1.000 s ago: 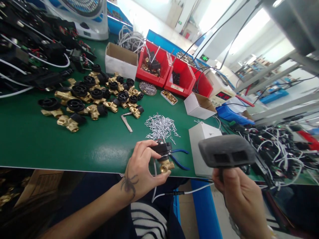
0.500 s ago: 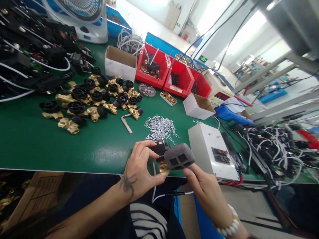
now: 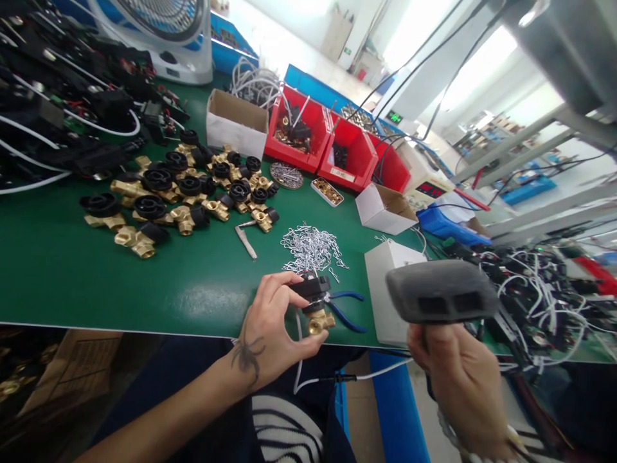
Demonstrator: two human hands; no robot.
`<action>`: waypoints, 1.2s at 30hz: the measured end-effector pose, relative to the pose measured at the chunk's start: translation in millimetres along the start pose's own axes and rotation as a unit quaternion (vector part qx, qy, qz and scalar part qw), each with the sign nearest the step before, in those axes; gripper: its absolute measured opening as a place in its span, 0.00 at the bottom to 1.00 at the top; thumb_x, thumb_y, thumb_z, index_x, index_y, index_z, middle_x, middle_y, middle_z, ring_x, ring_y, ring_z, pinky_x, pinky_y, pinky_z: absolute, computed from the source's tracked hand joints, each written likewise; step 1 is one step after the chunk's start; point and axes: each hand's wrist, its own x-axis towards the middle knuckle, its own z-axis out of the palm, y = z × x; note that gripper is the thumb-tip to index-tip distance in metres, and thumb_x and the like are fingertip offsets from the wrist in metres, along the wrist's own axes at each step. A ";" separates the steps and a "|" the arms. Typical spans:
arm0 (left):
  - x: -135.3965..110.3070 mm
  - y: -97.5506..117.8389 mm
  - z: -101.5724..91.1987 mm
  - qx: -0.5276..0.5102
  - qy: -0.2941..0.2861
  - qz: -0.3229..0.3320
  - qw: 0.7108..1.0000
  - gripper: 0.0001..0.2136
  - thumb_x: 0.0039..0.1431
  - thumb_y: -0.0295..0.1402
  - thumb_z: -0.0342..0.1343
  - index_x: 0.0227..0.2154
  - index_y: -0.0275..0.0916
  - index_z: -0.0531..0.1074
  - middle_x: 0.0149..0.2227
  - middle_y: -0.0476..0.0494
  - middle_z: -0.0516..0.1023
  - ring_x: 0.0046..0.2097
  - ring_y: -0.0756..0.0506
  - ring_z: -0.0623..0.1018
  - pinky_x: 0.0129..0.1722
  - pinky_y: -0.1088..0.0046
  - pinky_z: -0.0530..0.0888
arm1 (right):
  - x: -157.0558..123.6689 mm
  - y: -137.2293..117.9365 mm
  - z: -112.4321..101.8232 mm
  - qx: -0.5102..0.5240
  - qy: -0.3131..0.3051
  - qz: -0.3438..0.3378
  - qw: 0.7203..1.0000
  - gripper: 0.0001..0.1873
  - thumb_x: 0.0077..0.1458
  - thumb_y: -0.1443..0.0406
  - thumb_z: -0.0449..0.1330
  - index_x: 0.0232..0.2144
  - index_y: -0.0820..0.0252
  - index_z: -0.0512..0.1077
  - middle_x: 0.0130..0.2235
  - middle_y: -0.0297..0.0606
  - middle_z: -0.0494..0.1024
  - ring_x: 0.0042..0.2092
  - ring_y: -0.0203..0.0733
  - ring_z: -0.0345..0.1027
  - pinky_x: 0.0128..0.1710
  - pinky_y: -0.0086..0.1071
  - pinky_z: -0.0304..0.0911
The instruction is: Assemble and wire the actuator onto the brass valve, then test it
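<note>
My left hand (image 3: 270,331) is closed round a brass valve with a black top (image 3: 315,302), held at the near edge of the green table (image 3: 96,283); a white cable hangs from it. My right hand (image 3: 457,379) grips the handle of a grey hand-held device with two dark slots (image 3: 441,292), raised to the right of the valve and apart from it. Blue-handled pliers (image 3: 349,308) lie just behind the valve. A heap of small silver wire clips (image 3: 311,247) sits beyond them.
Several brass valves with black caps (image 3: 183,190) lie at the left. Red bins (image 3: 332,145), cardboard boxes (image 3: 236,122), a white box (image 3: 380,283), a fan (image 3: 164,32) and tangles of black parts and white cables (image 3: 535,289) ring the work area.
Half a second ago the grey device was held against the valve; my right hand has since pulled it back up and to the right. My left hand has kept still.
</note>
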 end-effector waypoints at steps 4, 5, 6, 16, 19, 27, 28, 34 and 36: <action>0.4 -1.2 1.2 0.006 0.006 0.009 1.000 0.15 0.45 0.28 0.66 0.34 0.37 0.67 0.48 0.37 0.70 0.51 0.40 0.70 0.50 0.58 0.71 | -1.4 -1.8 5.9 -0.031 -0.097 -0.026 0.994 0.26 0.65 0.49 0.46 0.21 0.57 0.64 0.15 0.29 0.62 0.16 0.34 0.53 0.16 0.27 0.47; 0.7 -1.5 1.5 0.007 0.008 0.010 1.000 0.15 0.45 0.28 0.66 0.34 0.37 0.67 0.48 0.37 0.70 0.51 0.40 0.70 0.50 0.59 0.71 | -0.9 -3.3 6.5 -0.055 -0.142 -0.043 0.987 0.26 0.65 0.49 0.47 0.22 0.57 0.64 0.15 0.29 0.63 0.16 0.34 0.55 0.16 0.27 0.48; 1.0 -1.7 1.7 0.008 0.008 0.010 1.000 0.14 0.45 0.27 0.66 0.34 0.37 0.67 0.48 0.37 0.70 0.51 0.40 0.70 0.50 0.59 0.71 | -0.3 -4.6 5.9 -0.068 -0.163 -0.054 0.983 0.25 0.64 0.49 0.48 0.21 0.57 0.64 0.15 0.30 0.64 0.17 0.34 0.55 0.17 0.27 0.48; 0.2 -1.3 0.8 0.014 -0.002 0.016 1.000 0.15 0.43 0.25 0.66 0.34 0.36 0.67 0.48 0.37 0.71 0.52 0.39 0.70 0.49 0.60 0.72 | 0.8 -2.8 7.2 -0.070 -0.201 -0.049 0.976 0.26 0.64 0.48 0.48 0.22 0.57 0.65 0.16 0.30 0.65 0.18 0.34 0.56 0.17 0.28 0.48; 1.3 -1.5 1.7 0.013 0.001 0.010 1.000 0.16 0.44 0.27 0.66 0.34 0.37 0.67 0.48 0.37 0.71 0.52 0.39 0.70 0.50 0.59 0.72 | 3.7 -4.1 3.0 -0.059 -0.125 -0.052 0.989 0.27 0.65 0.48 0.47 0.20 0.57 0.63 0.16 0.29 0.62 0.18 0.34 0.54 0.17 0.27 0.48; -0.7 2.9 -1.3 -0.012 0.000 -0.036 0.999 0.15 0.46 0.29 0.65 0.35 0.38 0.67 0.49 0.39 0.70 0.52 0.39 0.71 0.52 0.55 0.72 | 6.4 0.4 13.8 0.001 -0.188 -0.004 0.982 0.21 0.61 0.51 0.53 0.24 0.59 0.67 0.20 0.31 0.68 0.22 0.35 0.59 0.21 0.27 0.54; -1.2 3.7 -1.9 -0.022 -0.009 -0.044 0.999 0.15 0.47 0.30 0.65 0.36 0.38 0.67 0.49 0.38 0.69 0.53 0.39 0.70 0.52 0.56 0.72 | 6.4 0.4 14.9 0.027 -0.180 0.010 0.983 0.20 0.59 0.51 0.55 0.25 0.59 0.67 0.21 0.31 0.68 0.23 0.35 0.59 0.22 0.27 0.55; 1.6 4.2 -4.6 -0.017 -0.054 -0.025 0.998 0.15 0.49 0.29 0.65 0.39 0.38 0.68 0.49 0.39 0.70 0.53 0.40 0.70 0.53 0.58 0.70 | 12.8 2.9 30.2 0.159 -0.262 -0.012 0.952 0.19 0.54 0.50 0.64 0.34 0.61 0.74 0.32 0.36 0.77 0.33 0.40 0.69 0.33 0.29 0.67; 2.9 4.3 -6.5 -0.020 -0.066 -0.033 0.997 0.15 0.48 0.29 0.65 0.39 0.38 0.69 0.49 0.39 0.70 0.54 0.41 0.70 0.53 0.59 0.70 | 16.0 5.3 40.4 0.172 -0.267 -0.067 0.946 0.17 0.55 0.53 0.64 0.40 0.59 0.75 0.38 0.37 0.78 0.39 0.41 0.71 0.41 0.30 0.68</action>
